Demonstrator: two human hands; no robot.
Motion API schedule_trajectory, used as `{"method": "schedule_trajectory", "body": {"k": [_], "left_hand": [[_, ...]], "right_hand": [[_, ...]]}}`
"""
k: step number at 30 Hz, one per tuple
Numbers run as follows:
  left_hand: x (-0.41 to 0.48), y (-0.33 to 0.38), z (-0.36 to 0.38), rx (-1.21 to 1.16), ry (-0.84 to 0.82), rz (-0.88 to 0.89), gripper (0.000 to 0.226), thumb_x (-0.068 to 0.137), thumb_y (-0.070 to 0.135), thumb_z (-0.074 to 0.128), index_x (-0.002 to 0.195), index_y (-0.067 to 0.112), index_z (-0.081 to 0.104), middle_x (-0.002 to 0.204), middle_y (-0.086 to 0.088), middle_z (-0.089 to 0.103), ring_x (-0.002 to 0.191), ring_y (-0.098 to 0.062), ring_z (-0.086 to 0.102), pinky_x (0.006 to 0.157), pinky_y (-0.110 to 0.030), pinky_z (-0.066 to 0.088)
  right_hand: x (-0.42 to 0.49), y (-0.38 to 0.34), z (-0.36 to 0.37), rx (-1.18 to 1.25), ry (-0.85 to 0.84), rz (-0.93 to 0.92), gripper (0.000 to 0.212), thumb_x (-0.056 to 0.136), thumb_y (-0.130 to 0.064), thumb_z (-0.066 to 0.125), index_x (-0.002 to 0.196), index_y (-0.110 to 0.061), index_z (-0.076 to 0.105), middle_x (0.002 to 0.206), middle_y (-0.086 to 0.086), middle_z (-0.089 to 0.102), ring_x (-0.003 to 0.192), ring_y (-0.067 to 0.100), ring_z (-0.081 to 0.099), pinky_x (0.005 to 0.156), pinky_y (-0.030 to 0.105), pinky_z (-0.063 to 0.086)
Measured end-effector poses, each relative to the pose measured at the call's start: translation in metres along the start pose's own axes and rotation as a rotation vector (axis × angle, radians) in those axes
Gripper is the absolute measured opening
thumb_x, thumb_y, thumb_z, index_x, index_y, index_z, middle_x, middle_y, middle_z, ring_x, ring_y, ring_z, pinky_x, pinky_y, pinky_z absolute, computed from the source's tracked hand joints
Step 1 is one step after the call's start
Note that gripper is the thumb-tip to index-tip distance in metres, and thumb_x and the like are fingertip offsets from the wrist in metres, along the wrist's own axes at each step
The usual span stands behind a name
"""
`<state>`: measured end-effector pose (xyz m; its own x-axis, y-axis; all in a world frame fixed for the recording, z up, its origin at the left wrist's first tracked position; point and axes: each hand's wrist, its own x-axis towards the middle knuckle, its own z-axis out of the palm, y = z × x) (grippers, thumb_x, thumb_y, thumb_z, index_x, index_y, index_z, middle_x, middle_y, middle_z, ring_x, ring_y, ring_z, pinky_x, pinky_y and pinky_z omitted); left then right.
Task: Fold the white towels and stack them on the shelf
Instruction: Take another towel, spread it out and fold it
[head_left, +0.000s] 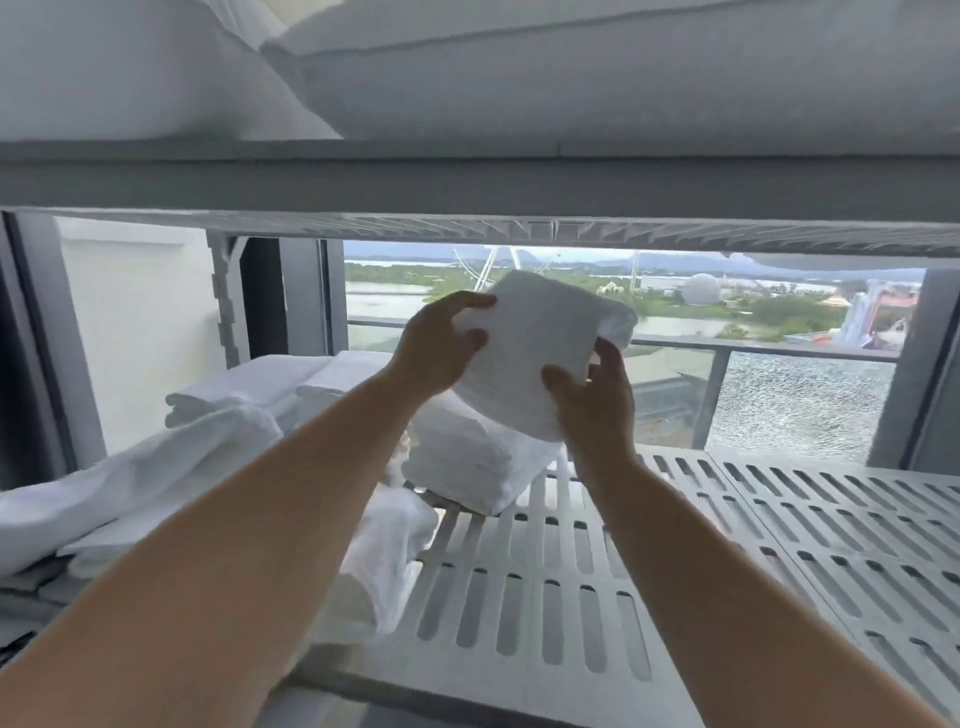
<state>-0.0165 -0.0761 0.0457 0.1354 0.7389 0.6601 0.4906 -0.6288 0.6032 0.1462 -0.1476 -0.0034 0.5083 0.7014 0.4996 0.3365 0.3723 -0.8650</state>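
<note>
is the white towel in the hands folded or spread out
Folded: the white towel is a compact thick bundle gripped by left hand and right hand.

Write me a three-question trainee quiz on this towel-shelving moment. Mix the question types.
1. True or false: only the left hand grips the folded towel.
2. The held towel is: A) flat on the slatted shelf, B) raised above the towel stack, C) on the upper shelf.
3. What lies on the upper shelf?

Key: 1 false, the right hand grips it too; 2 B; 3 pillows.
</note>
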Motion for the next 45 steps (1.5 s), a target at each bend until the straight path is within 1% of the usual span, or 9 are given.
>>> {"method": "schedule_trajectory", "body": {"k": [3,8,16,22,27,31,36,41,45], "left_hand": [[0.033,-0.042,-0.002,0.079,0.080,-0.007,0.032,0.085,0.023,0.070,0.115,0.032,0.071,0.121,0.003,0.069,0.108,-0.014,0.061,0.091,-0.024,0.047],[0.049,-0.118,0.019,0.209,-0.250,-0.224,0.032,0.096,0.029,0.055,0.124,0.027,0.071,0.127,-0.004,0.068,0.114,-0.024,0.062,0.098,-0.030,0.048],[0.049,-0.121,0.039,0.290,-0.192,-0.133,0.043,0.099,0.033,0.036,0.133,0.028,0.062,0.129,-0.008,0.066,0.116,-0.030,0.060,0.098,-0.039,0.050],[0.048,-0.115,0.030,0.232,-0.186,-0.171,0.043,0.104,0.037,0.033,0.134,0.025,0.061,0.128,-0.011,0.065,0.115,-0.031,0.058,0.090,-0.034,0.043],[0.028,-0.109,-0.014,0.318,-0.091,-0.146,0.044,0.104,0.036,0.032,0.121,0.020,0.069,0.124,-0.009,0.067,0.113,-0.027,0.059,0.099,-0.036,0.045],[-0.013,-0.113,-0.056,0.509,-0.134,-0.228,0.046,0.104,0.038,0.033,0.108,0.015,0.073,0.121,-0.012,0.067,0.111,-0.030,0.058,0.099,-0.042,0.045],[-0.075,-0.121,-0.116,0.651,-0.159,-0.367,0.041,0.101,0.035,0.036,0.106,0.018,0.073,0.116,-0.006,0.068,0.105,-0.028,0.060,0.095,-0.042,0.048],[-0.123,-0.127,-0.165,0.736,-0.217,-0.453,0.025,0.099,0.037,0.047,0.100,0.025,0.068,0.090,0.009,0.064,0.082,-0.015,0.058,0.065,-0.030,0.042],[-0.142,-0.126,-0.176,0.763,-0.306,-0.379,0.024,0.097,0.037,0.049,0.100,0.029,0.072,0.097,0.016,0.063,0.093,-0.013,0.057,0.081,-0.029,0.045]], "right_hand": [[0.020,0.014,0.049,-0.045,0.019,0.056,0.056,0.081,-0.029,0.069,0.133,-0.023,0.050,0.110,0.009,0.067,0.103,0.033,0.062,0.087,0.043,0.052],[0.031,0.058,0.093,-0.310,-0.076,0.085,0.059,0.092,-0.036,0.064,0.143,-0.013,0.044,0.121,0.016,0.061,0.113,0.035,0.058,0.095,0.038,0.046],[0.061,0.074,0.091,-0.381,0.023,0.096,0.040,0.094,-0.033,0.063,0.129,-0.016,0.058,0.116,0.011,0.069,0.092,0.026,0.058,0.078,0.028,0.037],[0.057,0.072,0.079,-0.334,0.017,0.108,0.046,0.097,-0.043,0.054,0.136,-0.019,0.054,0.125,0.013,0.064,0.113,0.031,0.059,0.094,0.041,0.048],[0.017,0.044,0.068,-0.428,0.286,-0.408,0.030,0.093,-0.035,0.052,0.120,-0.023,0.054,0.111,-0.001,0.060,0.109,0.017,0.052,0.093,0.033,0.037],[-0.030,0.021,0.087,-0.326,0.060,-0.647,0.018,0.089,-0.029,0.050,0.103,-0.022,0.061,0.094,-0.008,0.065,0.094,0.015,0.058,0.087,0.034,0.043],[-0.075,0.017,0.125,-0.277,-0.513,-0.394,0.023,0.092,-0.042,0.062,0.090,-0.021,0.072,0.090,-0.004,0.071,0.087,0.019,0.064,0.078,0.032,0.048],[-0.086,0.020,0.128,-0.415,-0.592,-0.194,0.024,0.087,-0.047,0.061,0.089,-0.024,0.069,0.097,0.000,0.072,0.093,0.023,0.063,0.076,0.032,0.042],[-0.082,0.017,0.116,-0.747,-0.601,-0.041,0.054,0.078,-0.071,0.054,0.091,-0.019,0.062,0.092,0.002,0.067,0.092,0.027,0.061,0.083,0.038,0.050]]}}
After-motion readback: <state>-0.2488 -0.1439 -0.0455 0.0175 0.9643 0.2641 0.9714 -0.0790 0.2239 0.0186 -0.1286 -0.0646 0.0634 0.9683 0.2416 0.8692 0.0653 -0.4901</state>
